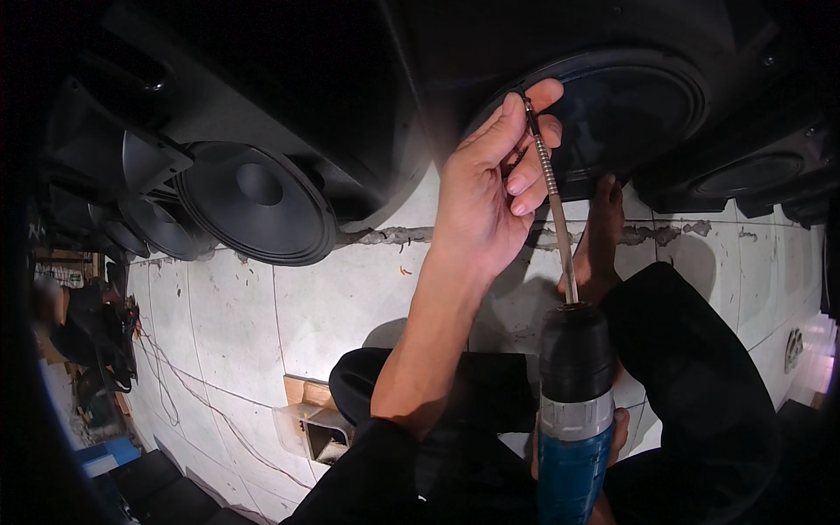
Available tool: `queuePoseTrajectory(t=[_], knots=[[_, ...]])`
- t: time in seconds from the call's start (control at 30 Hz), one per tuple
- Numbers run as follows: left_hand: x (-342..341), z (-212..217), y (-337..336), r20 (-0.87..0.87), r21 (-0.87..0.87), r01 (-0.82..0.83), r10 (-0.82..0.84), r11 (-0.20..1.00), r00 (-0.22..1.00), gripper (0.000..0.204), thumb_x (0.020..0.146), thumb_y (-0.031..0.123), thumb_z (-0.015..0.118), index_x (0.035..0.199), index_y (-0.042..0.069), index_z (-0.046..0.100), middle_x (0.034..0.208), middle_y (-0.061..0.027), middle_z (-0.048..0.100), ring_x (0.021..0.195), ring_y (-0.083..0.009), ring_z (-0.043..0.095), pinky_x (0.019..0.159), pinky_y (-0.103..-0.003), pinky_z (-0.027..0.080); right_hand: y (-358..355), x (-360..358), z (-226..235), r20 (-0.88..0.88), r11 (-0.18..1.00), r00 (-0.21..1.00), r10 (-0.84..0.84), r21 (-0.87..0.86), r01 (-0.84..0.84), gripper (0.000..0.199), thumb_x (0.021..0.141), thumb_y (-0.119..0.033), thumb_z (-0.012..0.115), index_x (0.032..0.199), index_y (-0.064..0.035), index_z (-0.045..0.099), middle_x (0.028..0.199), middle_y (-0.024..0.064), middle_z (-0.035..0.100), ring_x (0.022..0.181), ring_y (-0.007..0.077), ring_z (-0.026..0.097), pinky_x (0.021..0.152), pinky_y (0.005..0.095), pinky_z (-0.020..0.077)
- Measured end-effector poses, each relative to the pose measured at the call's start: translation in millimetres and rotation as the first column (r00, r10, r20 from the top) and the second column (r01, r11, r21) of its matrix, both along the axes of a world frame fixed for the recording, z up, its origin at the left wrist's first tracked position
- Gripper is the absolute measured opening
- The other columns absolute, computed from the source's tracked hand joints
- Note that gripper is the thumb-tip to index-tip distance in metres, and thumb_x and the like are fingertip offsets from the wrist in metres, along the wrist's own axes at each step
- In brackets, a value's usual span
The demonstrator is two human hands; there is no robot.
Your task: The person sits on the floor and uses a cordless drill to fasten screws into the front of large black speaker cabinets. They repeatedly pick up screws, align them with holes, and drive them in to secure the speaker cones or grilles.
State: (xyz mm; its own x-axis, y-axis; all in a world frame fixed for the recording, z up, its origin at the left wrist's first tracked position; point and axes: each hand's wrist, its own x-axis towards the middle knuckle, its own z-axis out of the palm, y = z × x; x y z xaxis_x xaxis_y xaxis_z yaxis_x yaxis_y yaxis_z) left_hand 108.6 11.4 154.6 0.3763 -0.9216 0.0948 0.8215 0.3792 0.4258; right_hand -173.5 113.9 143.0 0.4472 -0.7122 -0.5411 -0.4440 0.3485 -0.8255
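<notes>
Our left hand [492,179] pinches the long bit [557,214] near its dark tip, before the round speaker [634,114]; our right hand [619,433], partly hidden, grips the blue drill [573,455]. Best keep it idle while pinching.

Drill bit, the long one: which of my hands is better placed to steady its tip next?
Probably your left hand: it is up at the tip end of the drill bit, whereas your right hand is lower, around the drill.
</notes>
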Motion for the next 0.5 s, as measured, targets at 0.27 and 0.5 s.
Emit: queuePoseTrajectory(t=[0.27, 0.5], knots=[[-0.8, 1.4, 0.6, -0.001, 0.046, -0.002, 0.002, 0.999, 1.0, 0.037, 0.103, 0.03, 0.043, 0.12, -0.001, 0.056, 0.084, -0.0046, 0.057, 0.05, -0.0017, 0.037, 0.041, -0.016, 0.031, 0.9, -3.3, -4.8, -0.035, 0.999, 0.999, 0.012, -0.034, -0.013, 0.073, 0.088, -0.07, 0.032, 0.11, -0.0045, 0.054, 0.08, 0.0109, 0.064, 0.064, 0.0185, 0.066, 0.053, 0.0281, 0.0581], [0.5, 3.8, 1.1, -0.005, 0.045, -0.001, 0.001, 0.999, 1.0, 0.037, 0.103, 0.03, 0.043, 0.119, 0.0, 0.056, 0.083, -0.0034, 0.056, 0.05, -0.0014, 0.037, 0.041, -0.016, 0.031, 1.0, -1.9, -6.2, -0.052, 0.996, 0.998, 0.029, -0.085, -0.033, 0.07, 0.09, -0.068, 0.032, 0.109, -0.0048, 0.054, 0.08, 0.0105, 0.064, 0.064, 0.0181, 0.067, 0.054, 0.0278, 0.0585]])
